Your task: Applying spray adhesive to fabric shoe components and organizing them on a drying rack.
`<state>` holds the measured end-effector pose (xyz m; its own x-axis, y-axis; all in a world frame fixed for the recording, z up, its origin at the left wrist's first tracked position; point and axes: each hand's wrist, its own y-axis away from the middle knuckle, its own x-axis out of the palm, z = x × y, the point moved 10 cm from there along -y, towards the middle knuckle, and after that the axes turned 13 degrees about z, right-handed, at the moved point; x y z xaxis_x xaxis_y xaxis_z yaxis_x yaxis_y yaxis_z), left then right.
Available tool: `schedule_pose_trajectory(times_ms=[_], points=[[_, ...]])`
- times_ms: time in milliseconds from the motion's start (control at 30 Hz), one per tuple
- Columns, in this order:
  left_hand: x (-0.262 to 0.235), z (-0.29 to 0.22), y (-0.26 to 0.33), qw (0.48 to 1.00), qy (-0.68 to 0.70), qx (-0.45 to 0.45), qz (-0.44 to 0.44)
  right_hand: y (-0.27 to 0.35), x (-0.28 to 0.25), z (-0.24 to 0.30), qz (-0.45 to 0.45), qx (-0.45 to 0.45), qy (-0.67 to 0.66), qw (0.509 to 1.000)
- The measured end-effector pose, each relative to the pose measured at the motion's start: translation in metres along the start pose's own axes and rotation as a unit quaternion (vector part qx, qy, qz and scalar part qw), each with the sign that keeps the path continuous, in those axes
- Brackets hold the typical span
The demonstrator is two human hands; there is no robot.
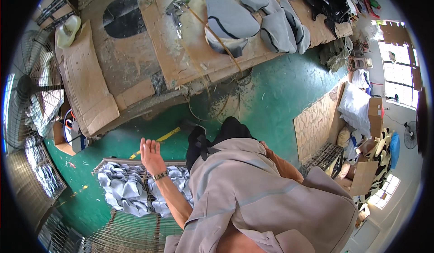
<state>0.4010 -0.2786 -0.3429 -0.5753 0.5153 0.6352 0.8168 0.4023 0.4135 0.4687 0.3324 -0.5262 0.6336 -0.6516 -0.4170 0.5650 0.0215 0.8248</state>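
Observation:
My left hand [151, 156], with a watch [160, 175] on the wrist, is raised beside a wire rack holding several grey-and-white curved pieces [121, 187]. Its fingers are stretched out and nothing is in them. On my right side the forearm [284, 166] shows past my shirt, while the hand is mostly hidden behind the cloth at my waist. Ahead on the cardboard-covered workbench [122, 58] lie a metal spray gun [177, 20] and several grey padded pieces with black edges [230, 16]. A thin brown hose or stick [214, 36] crosses beside them.
A large fan [27, 86] stands at the far left, next to an open cardboard box [62, 140]. Black sheet material [318, 0] is heaped at the bench's far right. A cardboard sheet [316, 122] and a black crate [323, 158] lie on the green floor at right.

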Motion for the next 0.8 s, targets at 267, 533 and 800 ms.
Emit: schedule_pose_trajectory(times_ms=[267, 533, 800], points=[[0.115, 0.014, -0.037, 0.995, -0.074, 0.034, 0.056, -0.06, -0.09, 0.003, -0.017, -0.048, 0.064, 0.997], [0.408, 0.24, -0.109, 0.949, -0.085, -0.176, 0.249, -0.204, -0.385, 0.07, -0.07, -0.045, -0.405, 0.91], [0.493, 0.521, -0.181, 0.927, -0.073, -0.364, 0.054, -0.32, -0.582, 0.132, -0.03, -0.006, -0.733, 0.68]])
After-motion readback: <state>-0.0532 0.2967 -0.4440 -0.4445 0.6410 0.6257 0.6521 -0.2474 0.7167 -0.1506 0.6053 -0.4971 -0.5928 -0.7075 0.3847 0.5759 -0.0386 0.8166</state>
